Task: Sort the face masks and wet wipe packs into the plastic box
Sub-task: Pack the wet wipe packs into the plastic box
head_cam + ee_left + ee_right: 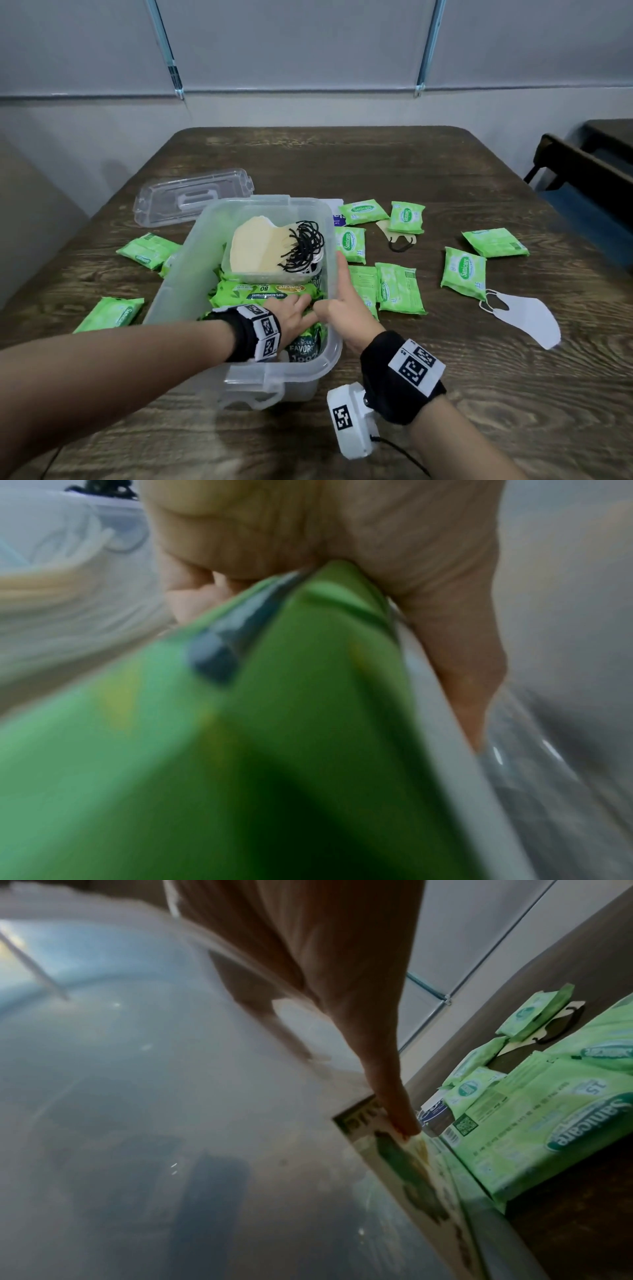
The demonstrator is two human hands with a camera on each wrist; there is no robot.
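Note:
A clear plastic box (pixel 171 284) stands mid-table. Its inner tray (pixel 274 277) holds beige face masks (pixel 253 250) with black loops. Below the tray lie large green wipe packs (pixel 267 291). My left hand (pixel 296 311) is inside the box and grips one large pack (pixel 240 750), fingers (pixel 192 599) on one side and thumb (pixel 469 696) on the other. My right hand (pixel 337 298) rests on the right rim. Its index finger (pixel 377 1042) lies straight along the outer wall (pixel 137 1096) and its thumb reaches over the rim.
Several small green wipe packs (pixel 399 287) lie right of the box, and others (pixel 111 313) lie to its left. On the right are a white mask (pixel 527 317) and a beige mask (pixel 399 241) under a pack. The lid (pixel 191 198) lies behind the box. A dark bench (pixel 589 171) stands at far right.

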